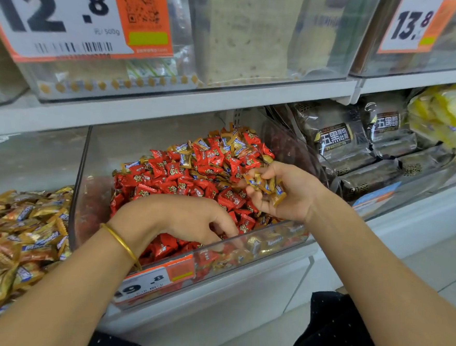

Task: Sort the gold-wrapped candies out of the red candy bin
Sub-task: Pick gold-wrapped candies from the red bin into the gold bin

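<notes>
A clear plastic bin [82, 179] at the middle of the lower shelf is heaped with red-wrapped candies [183, 177]. Gold-wrapped candies [231, 143] lie mixed in, mostly at the back and along the front wall. My right hand [287, 193] hovers over the bin's right side, palm up, and holds several gold-wrapped candies [267, 186] in its curled fingers. My left hand [191, 219], a gold bangle on its wrist, reaches down into the front of the bin. Its fingertips are bent into the candies behind the front wall; what they touch is hidden.
A second bin [14, 239] to the left is full of gold-wrapped candies. To the right lie dark packaged cakes [358, 149] and yellow packets [452, 113]. A shelf [172, 98] with clear bins and price tags hangs close above.
</notes>
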Demonstrator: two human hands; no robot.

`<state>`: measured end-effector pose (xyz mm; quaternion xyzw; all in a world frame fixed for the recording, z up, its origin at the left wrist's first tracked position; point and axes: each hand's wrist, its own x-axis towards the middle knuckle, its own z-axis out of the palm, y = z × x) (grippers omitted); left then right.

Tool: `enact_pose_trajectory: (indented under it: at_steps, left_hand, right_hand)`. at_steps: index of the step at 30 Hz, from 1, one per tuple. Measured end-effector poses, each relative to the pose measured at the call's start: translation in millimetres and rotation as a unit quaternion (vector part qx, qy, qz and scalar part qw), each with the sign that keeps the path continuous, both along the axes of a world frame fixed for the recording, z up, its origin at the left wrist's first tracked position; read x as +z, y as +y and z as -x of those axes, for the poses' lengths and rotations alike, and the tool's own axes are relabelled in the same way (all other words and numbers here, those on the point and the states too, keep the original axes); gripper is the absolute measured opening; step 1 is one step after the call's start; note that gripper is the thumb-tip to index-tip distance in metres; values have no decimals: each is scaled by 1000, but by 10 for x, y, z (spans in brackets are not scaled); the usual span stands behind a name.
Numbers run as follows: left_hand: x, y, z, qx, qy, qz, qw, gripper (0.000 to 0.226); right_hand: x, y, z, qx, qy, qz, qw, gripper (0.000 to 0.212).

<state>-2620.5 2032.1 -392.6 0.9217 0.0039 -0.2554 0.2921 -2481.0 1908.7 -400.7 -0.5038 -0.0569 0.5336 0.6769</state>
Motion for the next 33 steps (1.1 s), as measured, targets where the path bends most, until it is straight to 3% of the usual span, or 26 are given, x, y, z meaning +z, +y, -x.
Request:
enact_pose_trajectory:
  at_steps: [5, 8, 11, 15, 18, 27, 30, 33]
  left_hand:
    - [-14, -52, -30, 5, -39, -71, 997, 23]
    - [-12, -27, -16, 22, -63, -106, 992, 21]
    - [-5, 35, 3, 43, -72, -135, 987, 22]
    - [3, 176, 48, 61, -86, -179, 978, 27]
    - [19, 239, 92, 74, -93, -187, 975, 28]
    - [22, 220, 229, 96, -122, -118, 981, 22]
    - [3, 247, 250, 97, -126, -104, 982, 20]
    - [-13, 264, 254, 102, -127, -96, 982, 18]
  right_hand:
    - [-2, 14, 6, 43, -60, 39, 997, 23]
    - [-18, 15, 18, 58, -191, 69, 978, 10]
    - [-10, 11, 35, 140, -363, 115, 914, 15]
    - [17, 45, 71, 306, -511, 168, 786, 13]
    - [-3, 123, 165, 382, -529, 185, 735, 16]
    - [14, 303, 249, 508, -544, 251, 619, 64]
    - [17, 357, 276, 539, -546, 256, 588, 57]
    - [-2, 381, 281, 529, -555, 251, 591, 41]
